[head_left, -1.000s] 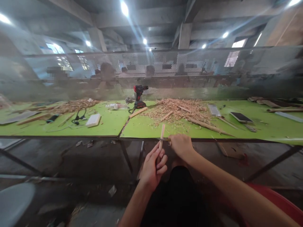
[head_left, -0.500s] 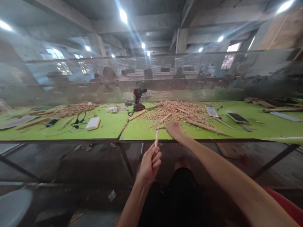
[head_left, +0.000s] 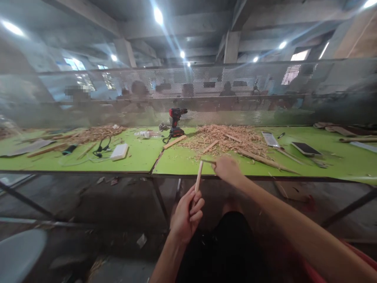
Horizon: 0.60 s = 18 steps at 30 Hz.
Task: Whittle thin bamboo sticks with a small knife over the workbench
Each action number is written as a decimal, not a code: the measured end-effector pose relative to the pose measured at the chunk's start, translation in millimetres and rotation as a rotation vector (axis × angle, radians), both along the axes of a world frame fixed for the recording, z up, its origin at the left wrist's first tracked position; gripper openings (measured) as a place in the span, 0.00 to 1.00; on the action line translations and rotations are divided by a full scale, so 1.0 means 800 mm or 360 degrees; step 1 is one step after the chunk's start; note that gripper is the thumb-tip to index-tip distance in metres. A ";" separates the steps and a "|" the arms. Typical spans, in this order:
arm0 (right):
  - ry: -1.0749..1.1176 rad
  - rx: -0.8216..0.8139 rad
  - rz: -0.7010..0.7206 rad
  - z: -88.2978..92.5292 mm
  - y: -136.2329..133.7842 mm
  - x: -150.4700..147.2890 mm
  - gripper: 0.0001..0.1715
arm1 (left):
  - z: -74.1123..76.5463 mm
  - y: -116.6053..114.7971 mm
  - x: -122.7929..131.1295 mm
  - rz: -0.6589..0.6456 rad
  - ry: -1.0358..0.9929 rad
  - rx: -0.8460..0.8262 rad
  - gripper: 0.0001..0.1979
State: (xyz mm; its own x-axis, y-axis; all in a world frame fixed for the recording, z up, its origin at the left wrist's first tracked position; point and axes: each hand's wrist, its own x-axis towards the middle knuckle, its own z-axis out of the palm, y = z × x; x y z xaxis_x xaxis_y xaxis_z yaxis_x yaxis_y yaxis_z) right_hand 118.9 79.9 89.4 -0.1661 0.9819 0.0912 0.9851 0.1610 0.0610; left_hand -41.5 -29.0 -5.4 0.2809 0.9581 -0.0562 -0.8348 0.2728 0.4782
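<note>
My left hand point(head_left: 188, 216) is closed around the lower part of a pale wooden stick point(head_left: 199, 176). The stick points up and away, leaning slightly right, its far end in front of the bench edge. Beside it my right hand point(head_left: 228, 169) makes a fist around a knife, with the handle hidden in the fingers. The thin dark knife blade point(head_left: 208, 161) reaches left to the stick's upper end and appears to touch it. Behind both hands lies a heap of wood shavings point(head_left: 235, 137) on the green bench top point(head_left: 176, 165).
A cordless drill point(head_left: 176, 122) stands near the perforated screen point(head_left: 200, 86). Flat wood strips point(head_left: 175, 142), a long pointed stick point(head_left: 265, 160) and a phone point(head_left: 306, 148) lie on the bench. To the left are a white box point(head_left: 119, 151), a black cable point(head_left: 102, 148) and a plastic bottle point(head_left: 147, 134).
My right hand with the knife has drawn a little toward me and to the right. The stick in my left hand leans slightly more to the right. The view has shifted slightly.
</note>
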 end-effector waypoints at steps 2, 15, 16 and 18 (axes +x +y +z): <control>-0.0030 -0.0051 0.0078 -0.011 -0.025 -0.011 0.20 | 0.002 -0.001 0.006 0.0040 0.0032 0.0022 0.15; -0.0049 0.0040 0.0123 -0.024 -0.037 -0.006 0.22 | 0.011 0.000 0.029 0.0076 0.0146 0.0067 0.18; -0.0025 0.0045 0.0118 -0.023 -0.030 -0.006 0.21 | 0.010 0.001 0.028 0.0078 0.0135 0.0065 0.18; 0.0025 0.0052 0.0078 -0.019 -0.010 -0.002 0.21 | 0.011 0.002 0.026 0.0074 0.0108 0.0050 0.17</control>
